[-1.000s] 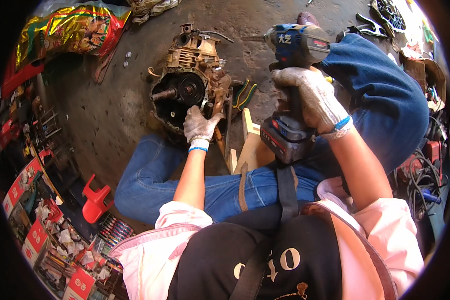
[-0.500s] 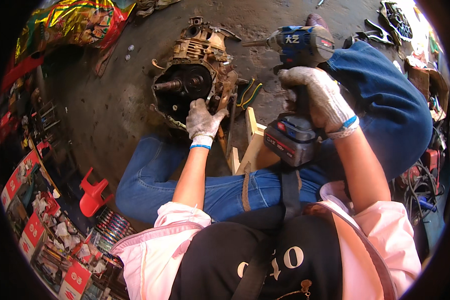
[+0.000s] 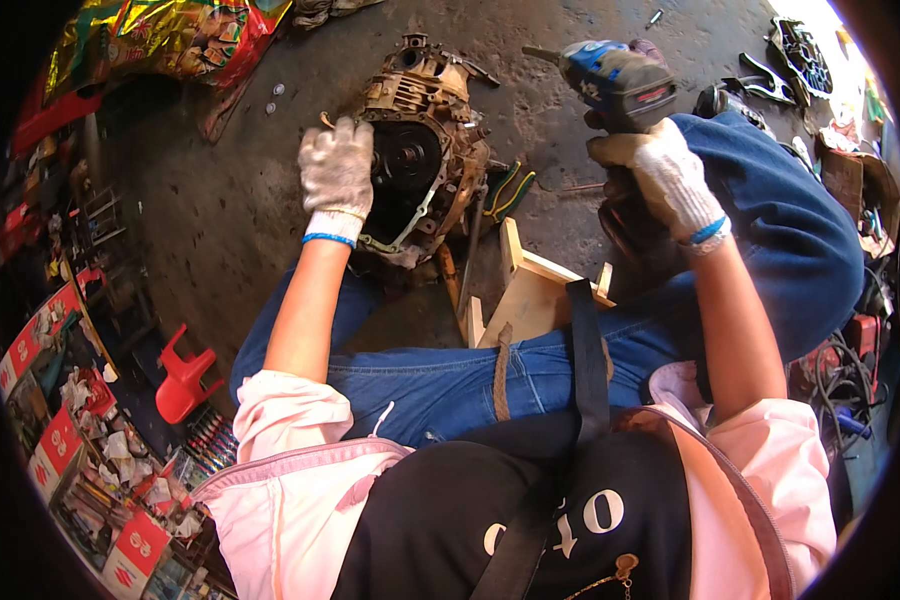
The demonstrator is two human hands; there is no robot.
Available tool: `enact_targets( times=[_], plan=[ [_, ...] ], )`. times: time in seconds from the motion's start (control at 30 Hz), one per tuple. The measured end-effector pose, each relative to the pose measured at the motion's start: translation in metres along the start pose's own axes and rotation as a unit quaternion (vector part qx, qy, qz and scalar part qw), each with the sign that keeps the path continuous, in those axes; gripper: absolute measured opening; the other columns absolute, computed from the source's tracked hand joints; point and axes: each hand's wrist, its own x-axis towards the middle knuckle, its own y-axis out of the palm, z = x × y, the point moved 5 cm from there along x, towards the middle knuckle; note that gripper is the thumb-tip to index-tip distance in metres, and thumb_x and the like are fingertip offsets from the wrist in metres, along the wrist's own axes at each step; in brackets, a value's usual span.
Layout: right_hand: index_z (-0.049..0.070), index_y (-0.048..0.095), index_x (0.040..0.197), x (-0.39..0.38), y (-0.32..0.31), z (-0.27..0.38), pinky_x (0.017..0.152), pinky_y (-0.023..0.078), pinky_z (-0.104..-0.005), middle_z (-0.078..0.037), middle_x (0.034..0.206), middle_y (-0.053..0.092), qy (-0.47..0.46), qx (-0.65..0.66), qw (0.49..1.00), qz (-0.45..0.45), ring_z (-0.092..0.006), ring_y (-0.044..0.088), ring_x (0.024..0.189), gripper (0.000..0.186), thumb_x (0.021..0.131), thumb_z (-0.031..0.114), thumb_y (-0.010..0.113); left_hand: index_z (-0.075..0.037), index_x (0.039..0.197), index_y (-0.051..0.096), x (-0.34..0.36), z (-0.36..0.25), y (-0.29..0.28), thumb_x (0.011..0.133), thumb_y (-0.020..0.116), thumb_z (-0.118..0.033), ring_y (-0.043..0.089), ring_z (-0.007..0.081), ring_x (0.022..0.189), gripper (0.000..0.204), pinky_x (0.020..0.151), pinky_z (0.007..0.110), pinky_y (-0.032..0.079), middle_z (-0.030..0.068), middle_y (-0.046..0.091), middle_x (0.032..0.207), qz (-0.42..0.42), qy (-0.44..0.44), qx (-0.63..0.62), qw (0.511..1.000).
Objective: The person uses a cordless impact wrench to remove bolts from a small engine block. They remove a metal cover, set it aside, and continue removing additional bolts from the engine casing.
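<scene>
A dirty metal gearbox [image 3: 420, 95] sits on the floor in front of me, its round open side holding a dark gear [image 3: 410, 155]. My left hand [image 3: 336, 175], in a soiled white knit glove, is closed round the shaft at that opening and hides it. In my right hand [image 3: 667, 180], gloved too, is a blue and black cordless impact wrench [image 3: 620, 85]. The tool is lifted to the right of the gearbox, its long socket end pointing left. Its handle and battery [image 3: 632, 220] are partly shaded under my hand.
A low wooden stool [image 3: 535, 295] stands by my legs. Pliers with yellow-green handles [image 3: 510, 190] lie beside the gearbox. Metal parts [image 3: 800, 60] rest at far right, a shiny package [image 3: 170, 40] at far left. A small red chair [image 3: 183, 375] and cluttered shelving [image 3: 100, 440] are leftward.
My left hand has moved left and up from the gearbox's lower rim to its shaft. My right hand has turned the impact wrench, bringing its head higher and its battery back beneath my wrist.
</scene>
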Motion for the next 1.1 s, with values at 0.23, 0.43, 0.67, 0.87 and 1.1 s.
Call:
enact_targets(
  times=[0.23,0.43,0.67,0.87,1.1],
  plan=[
    [0.004,0.069,0.091,0.008,0.016,-0.014,0.052,0.047,-0.0295,-0.005,0.065,0.065,0.156,-0.083,0.984,0.032,-0.0148,0.062,0.055,0.025,0.087,0.029,0.069,-0.013,0.118,0.064,0.043,-0.016,0.022,0.092,0.061,-0.016,0.062,0.0302,0.121,0.027,0.110,0.049,0.043,0.0093,0.064,0.122,0.103,0.006,0.013,0.995],
    [0.005,0.067,0.102,0.016,0.034,-0.010,0.050,0.044,-0.0276,-0.002,0.062,0.060,0.221,-0.091,0.969,0.063,-0.0116,0.055,0.051,0.030,0.079,0.023,0.071,-0.010,0.116,0.063,0.041,-0.002,0.045,0.095,0.059,-0.023,0.073,0.0320,0.101,0.025,0.080,0.047,0.061,0.0153,0.071,0.114,0.136,-0.073,-0.051,0.987],
    [0.004,0.069,0.109,0.028,0.050,0.002,0.064,0.051,-0.0312,-0.009,0.078,0.069,0.214,-0.124,0.966,0.071,-0.0194,0.065,0.068,0.036,0.077,0.022,0.070,-0.008,0.107,0.062,0.040,-0.002,0.058,0.094,0.054,-0.016,0.076,0.0368,0.081,0.017,0.064,0.050,0.061,0.0141,0.075,0.092,0.084,-0.010,-0.076,0.993],
    [0.003,0.069,0.112,0.036,0.061,0.009,0.081,0.053,-0.0348,-0.015,0.092,0.074,0.203,-0.137,0.966,0.079,-0.0271,0.070,0.087,0.041,0.077,0.025,0.072,-0.018,0.107,0.064,0.044,0.005,0.064,0.095,0.058,-0.026,0.074,0.0343,0.074,0.016,0.061,0.048,0.059,0.0094,0.074,0.087,0.037,0.029,-0.069,0.996],
    [0.004,0.069,0.111,0.036,0.066,0.010,0.077,0.051,-0.0331,-0.012,0.092,0.072,0.222,-0.145,0.960,0.089,-0.0230,0.067,0.084,0.039,0.079,0.026,0.074,-0.024,0.112,0.061,0.080,0.045,0.080,0.100,0.052,-0.031,0.073,0.0368,0.082,0.017,0.065,0.049,0.059,0.0092,0.073,0.096,0.009,0.035,-0.056,0.998]
  ],
)
